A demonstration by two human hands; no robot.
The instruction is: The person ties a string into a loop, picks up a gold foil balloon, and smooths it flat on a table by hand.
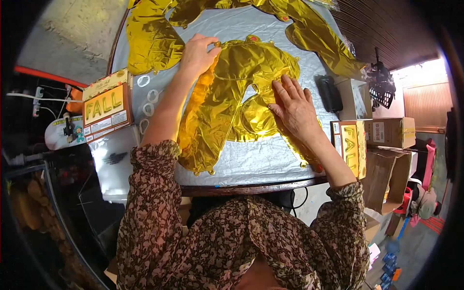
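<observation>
A gold foil balloon (261,63) lies flat and crinkled on the grey-covered table in front of me, with a small gap near its middle. At its upper left edge, my left hand (197,57) has thumb and index finger pinched on a small gold tab. From below that hand an orange ruffled strip (198,104) runs down along the balloon's left side, partly hidden by my forearm. Palm down with fingers spread, my right hand (297,111) rests on the balloon's right part.
More gold foil balloons (152,38) lie along the table's far side. Boxes printed FALL stand at left (104,107) and right (351,147). Several whitish rings (143,80) lie left of my forearm. A black object (329,93) and cardboard boxes (392,132) are at right.
</observation>
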